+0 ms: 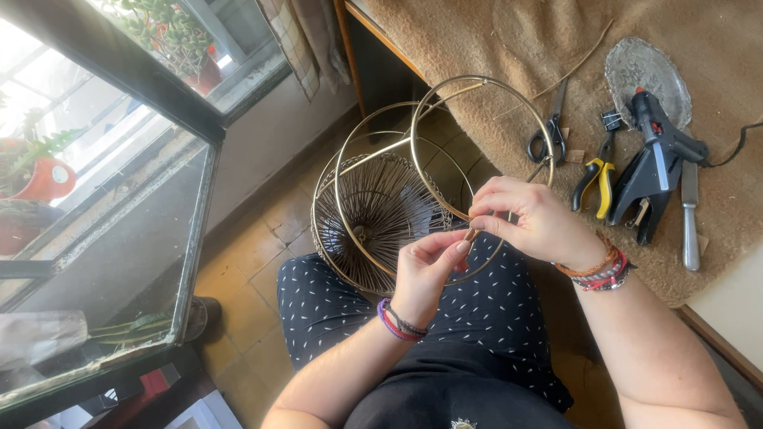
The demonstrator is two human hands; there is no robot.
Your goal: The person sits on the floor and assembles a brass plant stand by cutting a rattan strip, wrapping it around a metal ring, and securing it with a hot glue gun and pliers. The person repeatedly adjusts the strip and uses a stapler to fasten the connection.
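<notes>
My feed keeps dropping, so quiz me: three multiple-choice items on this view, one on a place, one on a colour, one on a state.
1. Where do the pliers lie?
A. On the floor tiles
B. On the brown cloth, between the scissors and the black glue gun
C. In the person's lap

2. What colour are the pliers' handles?
A. Yellow and black
B. Red
C. Green

3. What are the hands doing?
A. Both resting flat on the cloth
B. Left hand and right hand pinching at the wire ring frame
C. Holding the table knife

Answers: 1 B, they lie on the cloth between those tools. 2 A, the grips show yellow with black. 3 B, both sets of fingertips meet at a ring.
</notes>
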